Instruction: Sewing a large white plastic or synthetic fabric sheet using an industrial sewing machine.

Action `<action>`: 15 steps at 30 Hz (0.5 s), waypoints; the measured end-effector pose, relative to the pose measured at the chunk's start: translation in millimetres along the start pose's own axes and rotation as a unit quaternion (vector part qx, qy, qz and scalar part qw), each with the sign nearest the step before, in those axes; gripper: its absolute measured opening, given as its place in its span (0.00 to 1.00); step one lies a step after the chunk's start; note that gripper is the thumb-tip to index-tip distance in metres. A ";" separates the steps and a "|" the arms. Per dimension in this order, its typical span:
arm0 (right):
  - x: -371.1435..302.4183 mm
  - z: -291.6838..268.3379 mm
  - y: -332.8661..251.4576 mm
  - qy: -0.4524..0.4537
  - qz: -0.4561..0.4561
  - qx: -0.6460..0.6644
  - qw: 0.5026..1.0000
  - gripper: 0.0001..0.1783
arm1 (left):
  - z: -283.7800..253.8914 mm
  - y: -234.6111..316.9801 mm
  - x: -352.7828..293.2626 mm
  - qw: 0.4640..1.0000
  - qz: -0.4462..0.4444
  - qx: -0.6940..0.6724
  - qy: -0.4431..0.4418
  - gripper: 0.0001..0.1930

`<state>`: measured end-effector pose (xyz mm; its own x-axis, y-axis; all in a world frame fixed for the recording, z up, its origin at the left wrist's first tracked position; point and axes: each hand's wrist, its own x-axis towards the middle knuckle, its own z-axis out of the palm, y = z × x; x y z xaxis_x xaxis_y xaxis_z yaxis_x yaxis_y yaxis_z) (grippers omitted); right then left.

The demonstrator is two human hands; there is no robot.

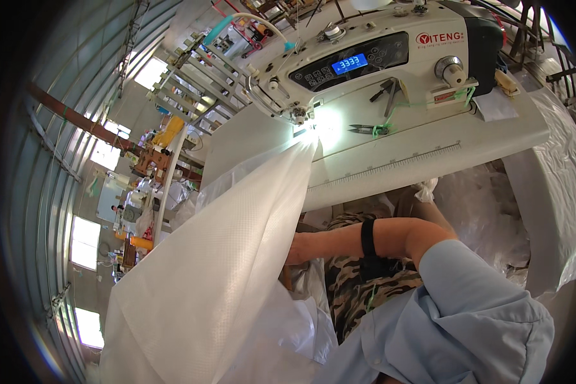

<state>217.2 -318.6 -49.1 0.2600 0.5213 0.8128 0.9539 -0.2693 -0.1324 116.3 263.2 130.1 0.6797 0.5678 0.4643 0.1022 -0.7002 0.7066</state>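
Note:
A large white woven sheet point(211, 275) rises to a folded, narrow tip under the needle end of a white sewing machine point(441, 25). The machine's lamp shines brightly on that tip. From the lower right, my right arm reaches left across my lap in a light blue sleeve, with a black band around the forearm. My right hand point(296, 248) is at the sheet's right edge, and its fingers are hidden behind the material. My left hand does not show; the sheet covers much of the left side.
Thread snips point(365, 130) and a dark small tool point(390, 93) with green thread lie on the machine bed point(493, 137). A ruler scale runs along its front edge. Clear plastic film point(486, 211) is heaped at the right. Metal racks point(192, 86) and cluttered benches stand beyond.

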 end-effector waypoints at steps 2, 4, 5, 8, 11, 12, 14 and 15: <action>18.7 9.4 7.8 0.022 -0.016 -0.032 0.999 0.22 | -6.7 8.5 10.3 0.999 0.009 -0.033 0.013 0.26; 27.1 17.1 10.0 0.043 -0.031 -0.062 0.997 0.22 | -14.5 16.0 18.4 0.997 0.017 -0.066 0.024 0.26; 31.1 20.0 13.5 0.053 -0.038 -0.078 0.995 0.21 | -17.9 19.4 21.8 0.996 0.020 -0.083 0.029 0.26; 26.1 21.0 16.7 0.075 -0.062 -0.104 0.990 0.21 | -46.7 26.3 31.9 0.990 0.030 -0.129 0.058 0.26; -5.7 6.4 10.8 -0.345 0.059 -0.024 0.937 0.04 | -73.5 20.8 32.7 0.982 0.026 -0.171 0.081 0.26; -17.0 -6.5 4.5 -0.325 0.061 -0.003 0.944 0.04 | -87.5 18.0 32.1 0.978 0.026 -0.184 0.091 0.26; -20.6 -36.7 -19.2 -0.365 0.018 0.009 0.931 0.03 | -110.9 15.0 30.1 0.971 0.024 -0.212 0.113 0.26; -16.9 -55.5 -33.6 -0.300 -0.004 0.024 0.954 0.04 | -131.4 12.4 26.1 0.967 0.022 -0.221 0.125 0.26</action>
<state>172.4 -363.3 -26.9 0.2775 0.8969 0.3445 0.9583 -0.2330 -0.1654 39.9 326.2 221.1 0.4732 0.6681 0.5742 -0.2801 -0.5038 0.8171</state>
